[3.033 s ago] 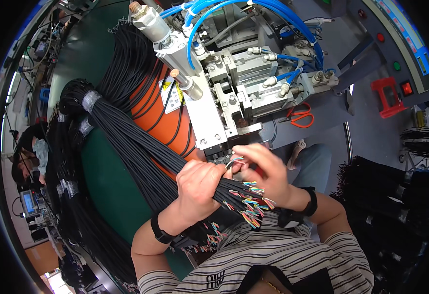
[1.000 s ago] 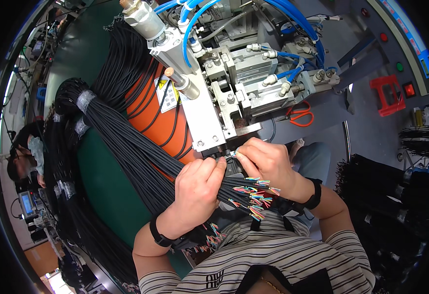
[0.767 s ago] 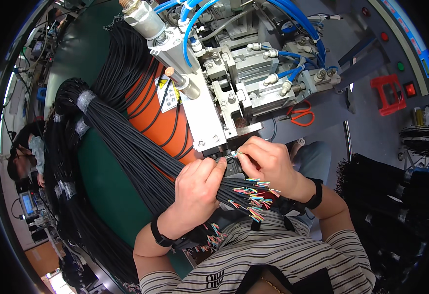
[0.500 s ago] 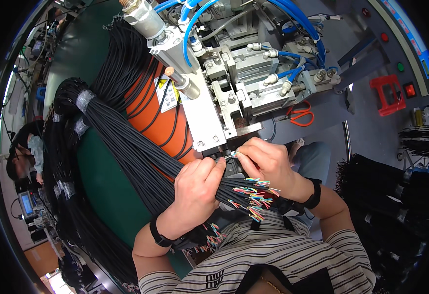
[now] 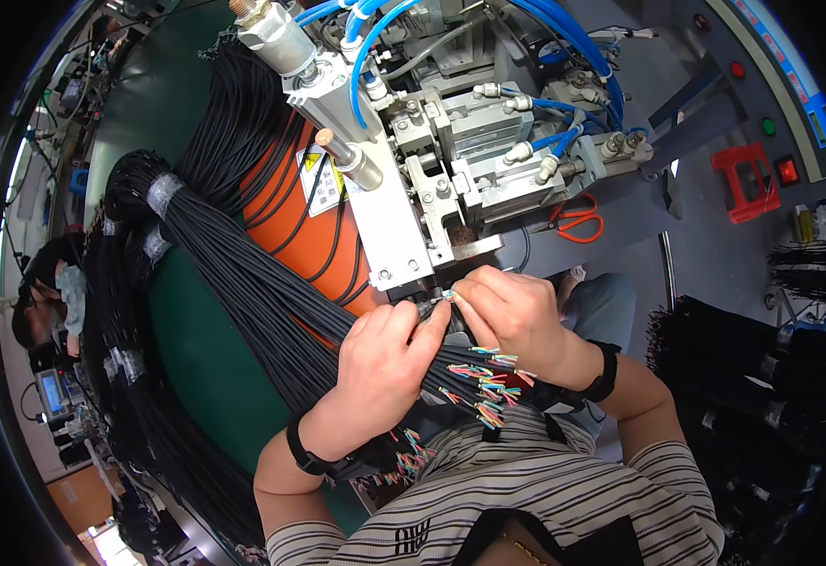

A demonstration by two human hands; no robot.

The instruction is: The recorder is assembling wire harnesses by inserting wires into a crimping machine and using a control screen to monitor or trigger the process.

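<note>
My left hand (image 5: 384, 363) is closed around a black cable, its thumb pressed near the stripped end. From that end come thin coloured wires (image 5: 448, 295), which the fingertips of my right hand (image 5: 515, 316) pinch. Both hands meet just in front of the metal block of a pneumatic machine (image 5: 389, 217). Under my hands a bundle of black cables (image 5: 257, 269) runs from the upper left, and its fanned ends show stripped coloured wires (image 5: 488, 387). My fingers partly hide the pinched wires.
Blue air hoses (image 5: 578, 38) loop over the machine. Red-handled scissors (image 5: 580, 224) lie right of it, near a red plastic frame (image 5: 746, 184). An orange panel (image 5: 285, 226) lies under the cables. More black cable bundles (image 5: 734, 377) hang at right. Another person (image 5: 54, 283) is at far left.
My left thumb has moved right and up, closer to my right fingertips at the coloured wires. My right hand has shifted only slightly left.
</note>
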